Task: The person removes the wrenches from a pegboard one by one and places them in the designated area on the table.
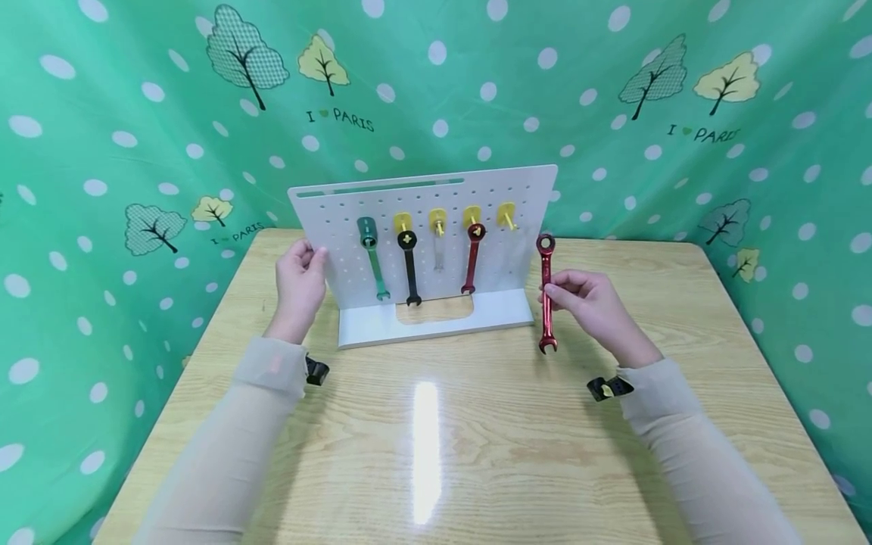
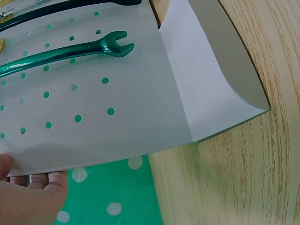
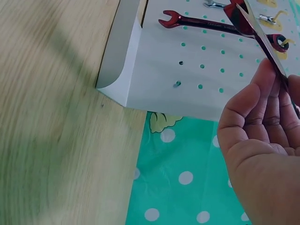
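My left hand [image 1: 300, 284] grips the left edge of a white pegboard [image 1: 347, 280], thumb in front and fingers behind. Just off the board's right side, my right hand [image 1: 593, 303] pinches a red combination wrench [image 1: 546, 265] by its shank, ring end up and open end down. Hanging on the board from left to right are a green wrench [image 1: 375, 265], a black wrench [image 1: 410, 265], a silver wrench [image 1: 439, 250] and another red wrench [image 1: 473, 261]. A bare yellow hook [image 1: 506, 216] sits at the right end of the row.
The pegboard's white base [image 1: 368, 325] stands on a wooden table [image 1: 490, 424]. Behind and beside the table hangs a green dotted curtain [image 1: 436, 91]. Bare wood shows in front of the base and to the right of the board.
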The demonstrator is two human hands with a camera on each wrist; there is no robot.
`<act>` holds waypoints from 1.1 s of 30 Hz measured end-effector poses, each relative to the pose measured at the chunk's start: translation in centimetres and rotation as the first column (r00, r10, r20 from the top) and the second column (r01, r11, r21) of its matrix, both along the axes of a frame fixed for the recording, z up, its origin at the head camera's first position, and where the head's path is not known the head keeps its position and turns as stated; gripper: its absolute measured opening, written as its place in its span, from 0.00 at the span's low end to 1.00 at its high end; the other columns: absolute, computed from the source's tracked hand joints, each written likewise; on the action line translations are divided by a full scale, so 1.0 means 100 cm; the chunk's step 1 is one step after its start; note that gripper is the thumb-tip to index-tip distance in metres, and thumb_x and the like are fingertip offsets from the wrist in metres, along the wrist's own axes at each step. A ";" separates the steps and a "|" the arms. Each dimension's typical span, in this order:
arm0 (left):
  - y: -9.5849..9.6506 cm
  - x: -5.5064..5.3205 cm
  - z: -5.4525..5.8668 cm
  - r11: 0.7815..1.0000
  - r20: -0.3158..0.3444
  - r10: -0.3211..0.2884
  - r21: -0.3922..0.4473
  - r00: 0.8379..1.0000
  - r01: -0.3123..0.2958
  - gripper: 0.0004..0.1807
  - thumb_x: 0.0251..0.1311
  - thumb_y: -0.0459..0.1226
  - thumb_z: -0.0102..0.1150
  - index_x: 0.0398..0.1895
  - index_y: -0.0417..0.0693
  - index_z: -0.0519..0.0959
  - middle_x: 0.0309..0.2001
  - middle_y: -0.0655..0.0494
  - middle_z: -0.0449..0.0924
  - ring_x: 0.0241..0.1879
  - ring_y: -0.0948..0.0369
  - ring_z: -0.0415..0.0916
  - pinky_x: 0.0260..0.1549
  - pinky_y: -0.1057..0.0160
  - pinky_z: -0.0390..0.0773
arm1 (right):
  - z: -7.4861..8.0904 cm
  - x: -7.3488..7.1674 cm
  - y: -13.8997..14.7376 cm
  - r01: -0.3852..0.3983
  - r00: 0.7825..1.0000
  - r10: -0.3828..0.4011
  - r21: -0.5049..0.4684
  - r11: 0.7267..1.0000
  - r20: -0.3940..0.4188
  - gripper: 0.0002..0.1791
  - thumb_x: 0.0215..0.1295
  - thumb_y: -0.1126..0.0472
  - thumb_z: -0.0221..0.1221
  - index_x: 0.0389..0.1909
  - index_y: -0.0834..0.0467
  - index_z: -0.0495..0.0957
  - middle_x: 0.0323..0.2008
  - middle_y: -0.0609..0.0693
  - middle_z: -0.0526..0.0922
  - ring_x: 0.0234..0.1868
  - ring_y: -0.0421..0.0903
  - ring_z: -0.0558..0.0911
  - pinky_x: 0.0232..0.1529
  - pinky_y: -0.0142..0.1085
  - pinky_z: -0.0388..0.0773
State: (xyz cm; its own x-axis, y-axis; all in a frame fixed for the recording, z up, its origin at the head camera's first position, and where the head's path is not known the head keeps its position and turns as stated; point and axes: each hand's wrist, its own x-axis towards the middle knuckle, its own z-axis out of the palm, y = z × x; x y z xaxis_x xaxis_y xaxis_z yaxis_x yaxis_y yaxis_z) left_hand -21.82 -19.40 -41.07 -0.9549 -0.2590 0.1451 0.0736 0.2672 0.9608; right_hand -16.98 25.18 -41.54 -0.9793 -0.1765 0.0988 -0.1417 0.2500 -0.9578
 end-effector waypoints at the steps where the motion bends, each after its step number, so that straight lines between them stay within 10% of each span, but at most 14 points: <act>1: 0.000 0.000 0.000 1.000 -0.001 0.000 0.003 1.000 0.000 0.16 0.79 0.36 0.48 0.61 0.35 0.75 0.55 0.40 0.81 0.51 0.55 0.78 0.54 0.61 0.78 | 0.000 0.000 0.001 -0.004 1.000 0.004 0.000 1.000 0.002 0.16 0.75 0.62 0.60 0.46 0.76 0.78 0.38 0.66 0.85 0.36 0.47 0.86 0.43 0.36 0.83; 33: -0.001 0.001 0.001 1.000 -0.002 -0.014 0.003 1.000 0.014 0.17 0.79 0.36 0.48 0.61 0.33 0.75 0.56 0.39 0.80 0.55 0.52 0.78 0.55 0.60 0.77 | -0.025 0.009 0.026 0.056 0.990 -0.057 0.015 0.998 0.127 0.16 0.76 0.63 0.59 0.47 0.76 0.77 0.41 0.66 0.85 0.37 0.43 0.86 0.43 0.37 0.84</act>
State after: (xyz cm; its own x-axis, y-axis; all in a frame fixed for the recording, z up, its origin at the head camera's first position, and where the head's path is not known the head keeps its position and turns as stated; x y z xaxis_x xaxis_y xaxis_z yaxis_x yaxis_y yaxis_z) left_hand -21.77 -19.54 -41.01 -0.9581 -0.2462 0.1461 0.0790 0.2629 0.9616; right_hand -16.05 27.77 -44.04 -0.9922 -0.1210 -0.0290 -0.0042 0.2654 -0.9641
